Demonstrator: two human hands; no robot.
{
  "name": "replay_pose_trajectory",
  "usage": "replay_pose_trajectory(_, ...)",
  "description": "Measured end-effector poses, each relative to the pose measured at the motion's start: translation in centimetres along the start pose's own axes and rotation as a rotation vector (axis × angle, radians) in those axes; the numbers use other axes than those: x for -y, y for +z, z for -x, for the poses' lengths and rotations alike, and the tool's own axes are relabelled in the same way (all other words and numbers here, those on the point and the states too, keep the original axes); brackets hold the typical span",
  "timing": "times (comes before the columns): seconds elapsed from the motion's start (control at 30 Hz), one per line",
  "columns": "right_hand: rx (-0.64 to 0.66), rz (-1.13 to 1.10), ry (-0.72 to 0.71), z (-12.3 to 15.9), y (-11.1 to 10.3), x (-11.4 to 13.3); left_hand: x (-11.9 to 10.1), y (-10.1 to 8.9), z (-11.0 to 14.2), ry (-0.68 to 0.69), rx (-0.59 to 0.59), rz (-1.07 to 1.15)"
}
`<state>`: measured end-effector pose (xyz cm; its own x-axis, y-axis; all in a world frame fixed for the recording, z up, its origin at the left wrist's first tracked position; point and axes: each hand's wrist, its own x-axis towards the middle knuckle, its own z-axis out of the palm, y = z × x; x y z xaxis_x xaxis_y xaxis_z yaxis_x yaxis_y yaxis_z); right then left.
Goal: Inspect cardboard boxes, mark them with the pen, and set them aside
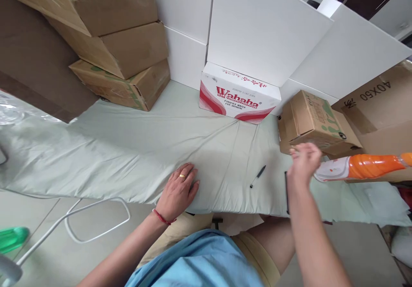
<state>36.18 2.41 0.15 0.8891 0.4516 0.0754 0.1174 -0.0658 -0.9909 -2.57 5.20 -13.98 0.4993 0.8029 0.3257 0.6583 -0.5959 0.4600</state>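
Note:
My left hand (179,190) lies flat and open on a pale green sheet (128,149) that covers a low surface, fingers spread, a ring on one finger and a red cord at the wrist. My right hand (302,161) is raised above the sheet's right part, smeared by motion, so its fingers are unclear. It hovers just in front of a small brown carton (309,119) and left of an orange and white packet (357,167). A black pen (258,176) lies on the sheet between my hands. A thin dark flat object (286,192) lies under my right wrist.
A white and red Wahaha water carton (240,94) stands at the back. Stacked brown cartons (119,46) fill the back left, white boards (267,29) lean behind, and a big carton marked 40X50 (376,102) sits right. A white cable (96,218) loops on the floor.

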Motion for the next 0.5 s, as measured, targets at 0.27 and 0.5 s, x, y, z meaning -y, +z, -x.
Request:
replay_pose_trajectory(0.27,1.066,0.414,-0.516,18.3,6.4,-8.4,1.5,-2.2,-5.3,-0.278,-0.101,0.166)
replay_pose_trajectory(0.5,1.051,0.688,-0.848,18.8,6.1,-11.1,7.7,-7.3,-10.5,-0.543,-0.638,0.08)
